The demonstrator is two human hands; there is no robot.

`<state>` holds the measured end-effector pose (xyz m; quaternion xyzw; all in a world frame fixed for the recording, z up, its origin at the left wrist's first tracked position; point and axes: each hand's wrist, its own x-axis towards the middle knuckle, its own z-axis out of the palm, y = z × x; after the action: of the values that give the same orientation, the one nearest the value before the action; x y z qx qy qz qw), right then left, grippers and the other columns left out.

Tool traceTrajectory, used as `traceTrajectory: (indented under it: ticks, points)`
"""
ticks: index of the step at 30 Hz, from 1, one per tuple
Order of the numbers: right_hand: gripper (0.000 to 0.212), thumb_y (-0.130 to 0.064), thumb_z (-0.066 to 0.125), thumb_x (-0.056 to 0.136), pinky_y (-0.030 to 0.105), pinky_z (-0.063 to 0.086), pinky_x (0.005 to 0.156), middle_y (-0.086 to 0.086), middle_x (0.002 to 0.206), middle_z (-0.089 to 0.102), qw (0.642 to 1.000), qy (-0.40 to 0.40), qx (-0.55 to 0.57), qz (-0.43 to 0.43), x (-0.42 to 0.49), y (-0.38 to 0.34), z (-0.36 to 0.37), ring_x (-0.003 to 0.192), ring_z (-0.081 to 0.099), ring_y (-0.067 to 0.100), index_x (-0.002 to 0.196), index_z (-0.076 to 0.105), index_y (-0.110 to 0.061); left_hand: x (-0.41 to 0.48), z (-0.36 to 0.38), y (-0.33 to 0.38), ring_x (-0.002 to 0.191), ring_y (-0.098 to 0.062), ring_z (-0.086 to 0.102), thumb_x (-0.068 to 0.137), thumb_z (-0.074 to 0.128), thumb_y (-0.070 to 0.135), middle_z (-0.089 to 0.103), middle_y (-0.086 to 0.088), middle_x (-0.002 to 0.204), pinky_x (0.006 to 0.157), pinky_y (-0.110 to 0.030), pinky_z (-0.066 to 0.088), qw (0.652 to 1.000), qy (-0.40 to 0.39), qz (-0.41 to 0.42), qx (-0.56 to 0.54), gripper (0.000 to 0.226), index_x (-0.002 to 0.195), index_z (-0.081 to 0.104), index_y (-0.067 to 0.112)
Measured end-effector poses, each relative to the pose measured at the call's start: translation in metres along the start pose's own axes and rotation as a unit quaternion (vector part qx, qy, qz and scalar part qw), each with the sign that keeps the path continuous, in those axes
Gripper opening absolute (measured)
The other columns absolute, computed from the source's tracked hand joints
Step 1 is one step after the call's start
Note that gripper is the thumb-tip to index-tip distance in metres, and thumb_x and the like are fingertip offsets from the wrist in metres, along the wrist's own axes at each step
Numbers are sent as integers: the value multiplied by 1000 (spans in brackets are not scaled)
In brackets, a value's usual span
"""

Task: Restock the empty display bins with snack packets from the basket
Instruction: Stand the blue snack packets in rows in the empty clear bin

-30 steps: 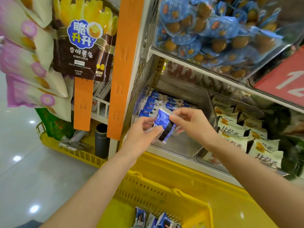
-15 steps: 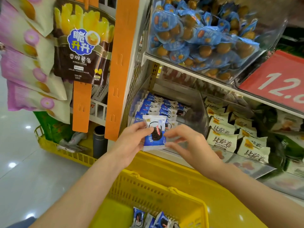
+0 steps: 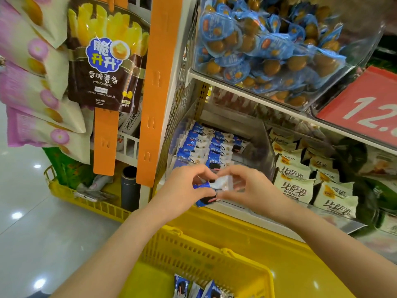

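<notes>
Two-handed pinch: left hand (image 3: 182,189) and right hand (image 3: 252,188) grasping one snack packet (image 3: 211,187) at display bin (image 3: 267,145) front edge | advise seating upright, aligned with existing rows (image 3: 202,147) | more in basket (image 3: 214,252)

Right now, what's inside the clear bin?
Blue packets in rows at left; bin looks bare at right. Left hand and right hand, gripping a packet, hide its front.
</notes>
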<state>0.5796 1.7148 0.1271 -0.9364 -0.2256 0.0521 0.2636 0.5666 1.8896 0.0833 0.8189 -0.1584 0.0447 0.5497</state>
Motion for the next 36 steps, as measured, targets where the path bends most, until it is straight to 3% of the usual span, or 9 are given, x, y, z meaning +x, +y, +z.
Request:
traceTrajectory:
  ticks: [3,6,9,12,15,20,25,31,36]
  points:
    - [31,-44,69,76,12,48,68,-19,100,62,999,-20,-25,-27,-5,7,3,82,56,-7,105,56,-43,1,5,-2,87,6,58,80,71,22,62,18,94,75,-16,50,998,-39,15,41,25,95,60,38]
    - [27,-44,66,78,12,47,56,-13,90,64,999,-4,-53,-1,-3,15,-7,69,58,-2,101,53,-45,7,8,-2,93,8,53,88,60,27,58,20,102,77,-14,45,996,-11,38,76,20,106,57,33]
    - [23,-33,69,80,18,53,52,-11,85,63,996,67,-37,43,8,22,-29,67,63,8,93,51,-42,20,0,-5,105,-1,47,94,47,29,52,15,111,89,-20,40,987,58,41,145,28,121,52,26]
    - [23,-29,71,79,12,43,45,-17,84,57,983,162,-24,77,28,34,-48,69,59,4,86,50,-36,34,-5,-16,116,-9,45,97,41,30,54,7,125,98,-27,33,971,66,38,227,32,127,50,23]
    - [26,-30,75,77,15,36,53,-12,88,56,979,152,-37,130,58,51,-50,77,54,4,90,53,-29,45,0,-29,114,-11,49,98,37,34,59,5,124,100,-29,31,953,27,41,299,33,124,53,22]
    - [30,-32,77,75,16,40,66,-3,98,60,991,5,-89,104,98,74,-23,91,56,12,95,59,-20,52,8,-47,101,-11,53,98,22,41,64,6,111,93,-31,30,922,35,68,380,44,114,59,23]
    - [23,-28,76,75,12,43,64,-6,86,60,989,-62,-103,90,117,91,2,80,56,8,91,60,-20,52,9,-51,100,-11,53,90,10,46,65,7,109,91,-30,29,923,36,88,373,59,112,61,24]
    - [21,-32,74,78,23,53,80,-10,88,63,991,-50,-94,79,115,96,-2,82,60,4,93,63,-24,52,8,-52,101,-12,53,90,12,45,65,5,108,91,-31,29,923,42,93,372,59,111,61,22]
    - [18,-39,52,92,18,43,73,-10,98,63,992,84,-49,85,79,72,-3,88,58,3,105,60,-29,51,9,-51,106,-12,51,92,16,43,63,6,113,96,-30,28,924,37,79,371,53,116,59,22]
